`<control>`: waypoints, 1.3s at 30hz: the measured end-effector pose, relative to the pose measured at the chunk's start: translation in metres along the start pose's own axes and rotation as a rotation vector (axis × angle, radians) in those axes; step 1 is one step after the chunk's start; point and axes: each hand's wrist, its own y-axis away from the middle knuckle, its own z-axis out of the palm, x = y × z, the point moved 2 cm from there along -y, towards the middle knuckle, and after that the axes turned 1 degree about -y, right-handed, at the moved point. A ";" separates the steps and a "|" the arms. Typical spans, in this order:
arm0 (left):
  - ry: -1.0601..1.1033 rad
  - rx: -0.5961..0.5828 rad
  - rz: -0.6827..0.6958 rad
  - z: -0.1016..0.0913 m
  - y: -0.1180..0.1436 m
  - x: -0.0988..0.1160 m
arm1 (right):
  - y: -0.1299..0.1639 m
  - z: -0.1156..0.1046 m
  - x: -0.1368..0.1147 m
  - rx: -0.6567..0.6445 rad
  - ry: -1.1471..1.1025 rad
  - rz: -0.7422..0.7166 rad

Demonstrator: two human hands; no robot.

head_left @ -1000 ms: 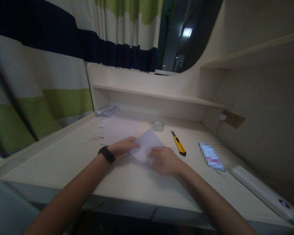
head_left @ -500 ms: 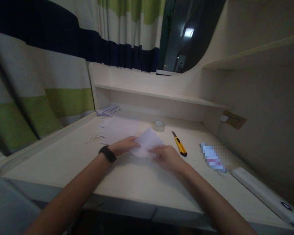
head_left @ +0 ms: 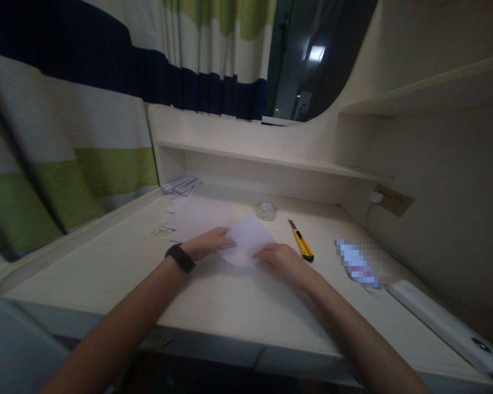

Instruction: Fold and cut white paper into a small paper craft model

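A folded white sheet of paper (head_left: 247,236) lies on the pale wooden desk (head_left: 213,301), one corner pointing away from me. My left hand (head_left: 207,243), with a black band on its wrist, pinches the sheet's left edge. My right hand (head_left: 282,261) presses down on the sheet's right side, fingers curled over it. The near part of the paper is hidden under both hands.
A yellow utility knife (head_left: 300,240) lies just right of the paper, and a clear tape roll (head_left: 266,210) sits behind it. More paper sheets (head_left: 197,216) and scraps lie at the back left. A blurred packet (head_left: 356,263) and a white bar-shaped device (head_left: 443,323) lie at right.
My right hand has slid up and away from me along the paper's right edge, flattening the sheet. The left hand has stayed in place.
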 end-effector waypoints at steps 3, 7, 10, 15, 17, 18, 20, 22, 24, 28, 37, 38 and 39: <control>0.000 0.034 0.022 0.003 0.001 0.007 | -0.001 0.000 -0.002 0.003 0.007 -0.015; 0.042 0.055 0.059 0.009 0.002 0.017 | -0.001 0.004 -0.001 0.002 -0.001 -0.031; 0.082 0.027 0.059 0.014 0.004 0.023 | -0.002 0.009 0.002 0.025 0.004 -0.040; 0.095 -0.045 0.043 0.019 0.005 0.026 | -0.005 0.010 0.004 0.116 0.099 -0.069; 0.088 -0.069 0.054 0.020 0.005 0.025 | -0.005 0.009 0.004 0.155 0.107 -0.076; 0.081 -0.078 0.062 0.020 0.005 0.025 | -0.005 0.008 0.004 0.173 0.097 -0.072; 0.064 -0.101 0.072 0.020 0.006 0.027 | -0.004 0.007 0.004 0.198 0.061 -0.058; 0.041 -0.141 0.076 0.020 0.007 0.031 | -0.004 0.007 0.005 0.202 0.031 -0.050; -0.006 -0.172 0.091 0.019 0.008 0.035 | -0.004 0.008 0.005 0.206 0.034 -0.045; -0.156 -0.205 0.132 0.017 0.008 0.039 | -0.003 0.008 0.002 0.251 0.077 -0.040; -0.366 -0.029 0.135 0.009 0.004 0.027 | -0.003 0.010 -0.003 0.224 -0.016 -0.149; -0.371 -0.001 0.140 0.008 0.004 0.027 | -0.003 0.011 -0.004 0.213 -0.037 -0.154; -0.381 0.025 0.146 0.008 0.003 0.027 | -0.004 0.012 -0.004 0.206 -0.056 -0.150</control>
